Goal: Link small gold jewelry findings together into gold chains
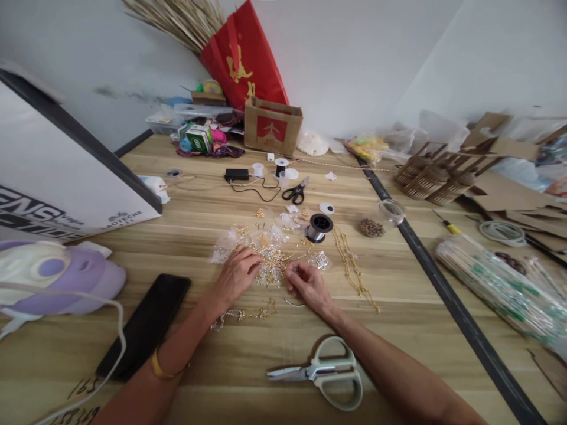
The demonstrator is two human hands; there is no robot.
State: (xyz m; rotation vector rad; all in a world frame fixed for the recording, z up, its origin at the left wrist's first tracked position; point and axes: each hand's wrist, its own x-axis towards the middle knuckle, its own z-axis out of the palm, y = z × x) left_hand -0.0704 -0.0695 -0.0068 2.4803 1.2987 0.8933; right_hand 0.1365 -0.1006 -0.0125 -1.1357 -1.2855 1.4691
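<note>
My left hand (239,270) rests at the left edge of a pile of small gold and silver beads (272,267), its fingers bent and pressed together; what they hold, if anything, is hidden. To the right of the pile, my right hand (309,284) is closed in a pinch, with anything between the fingertips too small to make out. A short curved silver piece (293,303) lies just below that hand. Gold and silver chains (245,314) lie near my left wrist, and a longer gold chain (349,262) lies at right. Large grey-handled scissors (325,373) lie between my forearms.
A wire spool (319,227) stands behind the pile, with black scissors (296,192) farther back. A jar of beads (372,226) lies to the right. A black phone (146,324) is beside my left forearm. A large white box (66,159) stands at left.
</note>
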